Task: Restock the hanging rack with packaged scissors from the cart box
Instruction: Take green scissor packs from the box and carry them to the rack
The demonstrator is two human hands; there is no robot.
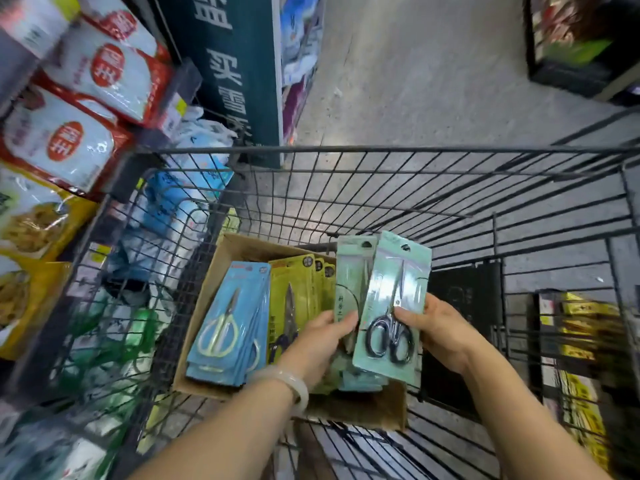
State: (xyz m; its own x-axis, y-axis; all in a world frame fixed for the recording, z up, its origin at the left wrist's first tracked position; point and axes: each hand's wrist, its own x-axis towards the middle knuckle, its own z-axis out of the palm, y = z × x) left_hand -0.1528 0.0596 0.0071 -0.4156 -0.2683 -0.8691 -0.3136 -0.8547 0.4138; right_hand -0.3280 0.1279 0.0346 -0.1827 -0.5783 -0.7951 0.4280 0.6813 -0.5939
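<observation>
A cardboard box (211,299) sits in a wire cart (381,150) and holds stacks of packaged scissors: blue packs (228,327) on the left, yellow packs (294,299) in the middle. My right hand (440,327) pinches a mint-green pack with black-handled scissors (391,306), lifted above the box. My left hand (322,341) grips a second mint-green pack (349,275) just behind it. More mint packs (360,381) lie in the box under my hands. No hanging rack is in view.
Shelves with red-and-white bagged goods (79,98) and yellow bags (31,223) stand on the left. Blue and green items (166,209) hang beside the cart's left wall. A dark green sign panel (235,64) rises ahead. Yellow boxes (585,327) sit on the right. Grey floor (433,81) stretches beyond.
</observation>
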